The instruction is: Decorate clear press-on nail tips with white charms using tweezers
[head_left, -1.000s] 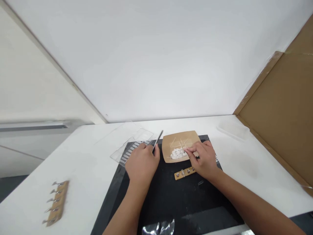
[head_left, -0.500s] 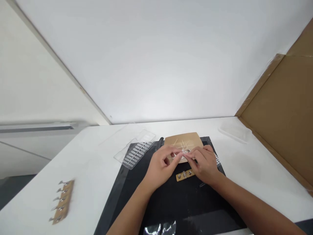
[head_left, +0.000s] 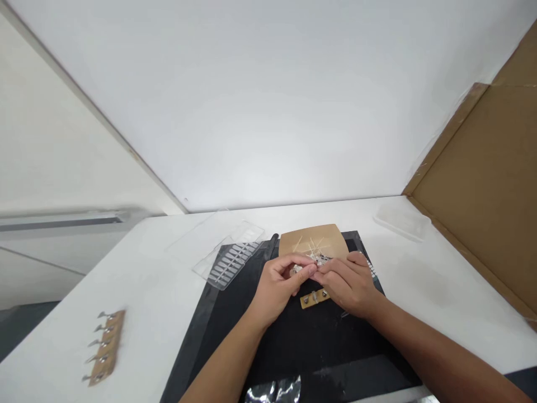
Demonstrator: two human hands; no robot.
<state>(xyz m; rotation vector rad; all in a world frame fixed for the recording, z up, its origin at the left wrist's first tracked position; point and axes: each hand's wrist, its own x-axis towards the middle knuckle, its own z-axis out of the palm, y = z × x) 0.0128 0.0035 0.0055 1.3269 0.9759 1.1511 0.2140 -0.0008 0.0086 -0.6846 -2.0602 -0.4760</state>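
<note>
My left hand [head_left: 279, 285] and my right hand [head_left: 346, 282] meet fingertip to fingertip over the near edge of a brown paper tray [head_left: 312, 242] that holds small white pieces and thin sticks. Both pinch a tiny white piece between them; I cannot tell which hand bears it. A small wooden strip with metal clips [head_left: 314, 298] lies on the black mat [head_left: 293, 341] just under my hands. A dark tool [head_left: 273, 240] rests on the mat left of the tray.
A clear plastic tray of nail tips [head_left: 229, 260] lies at the mat's far left corner. A wooden strip with several metal clips [head_left: 103, 347] sits on the white table at left. A clear lid [head_left: 401, 220] and a cardboard panel [head_left: 486, 184] stand at right. Crumpled foil [head_left: 272, 390] lies at the near edge.
My left hand let the dark tool down beside the tray and moved right to meet my right hand. Both hands now pinch together over the tray's near edge.
</note>
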